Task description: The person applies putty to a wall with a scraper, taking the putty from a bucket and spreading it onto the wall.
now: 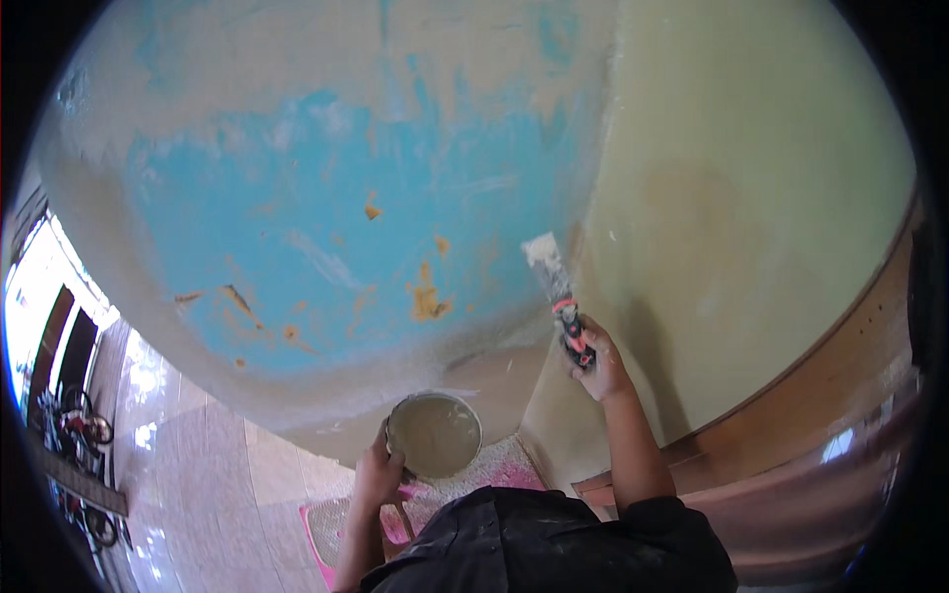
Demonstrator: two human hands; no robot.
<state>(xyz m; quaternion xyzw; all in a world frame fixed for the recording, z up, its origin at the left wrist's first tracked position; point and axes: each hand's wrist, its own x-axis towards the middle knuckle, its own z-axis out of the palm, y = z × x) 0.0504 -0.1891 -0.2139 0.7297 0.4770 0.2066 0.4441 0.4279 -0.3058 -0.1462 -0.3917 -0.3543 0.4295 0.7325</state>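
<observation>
A putty knife (546, 265) is held right of the frame's centre by the curled fingers of the right hand (596, 364). Its black-and-red handle is wrapped by them, and its flat blade, smeared with pale paste, is pointed toward the top. At the lower centre, the left side of a round container (435, 435) is gripped by the bent fingers of the left hand (377, 470); smooth grey-beige paste is held inside. Whether the blade is pressed to any surface cannot be told. Beyond, a broad wall (297, 198) is coated in turquoise, broken by rough orange-brown spots and edged by smeared beige. At right it is met by a pale green wall (781, 227), bordered below by brown wood (791, 400). Glossy tiles (208, 474) are seen at lower left.
</observation>
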